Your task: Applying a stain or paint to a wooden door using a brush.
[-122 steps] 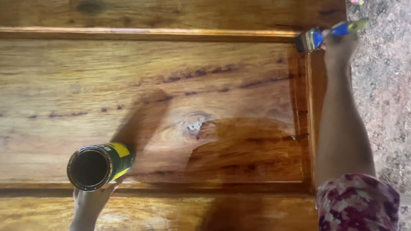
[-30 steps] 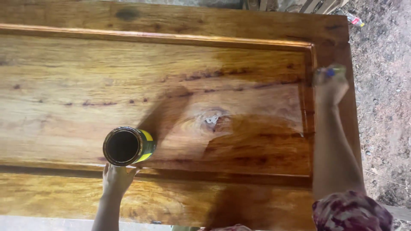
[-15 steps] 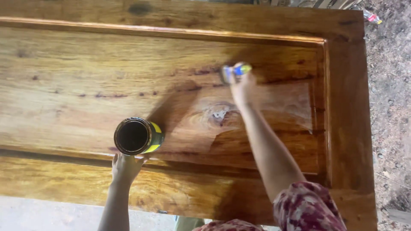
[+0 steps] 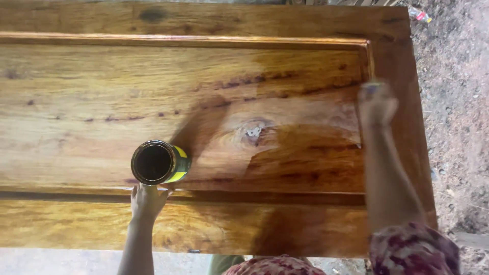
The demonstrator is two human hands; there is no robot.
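A large wooden door panel [image 4: 102, 91] lies flat, its right part darker and glossy with wet varnish. My left hand [image 4: 146, 201] holds an open round tin [image 4: 159, 163] with a yellow and black side, above the panel's near rail. My right hand [image 4: 376, 104] is stretched out to the right side of the recessed panel, blurred by motion, closed around a brush whose blue handle [image 4: 371, 89] just shows at the fingers. The bristles are hidden by blur.
Bare gravelly ground [image 4: 453, 102] runs along the right of the door. A small bit of litter [image 4: 420, 15] lies at the top right. A pale floor strip [image 4: 61, 262] shows below the door's near edge. My patterned sleeve [image 4: 412, 249] fills the bottom right.
My right hand swept with the brush from the right stile to the middle of the panel and back to the right. The tin in my left hand stayed roughly in place.
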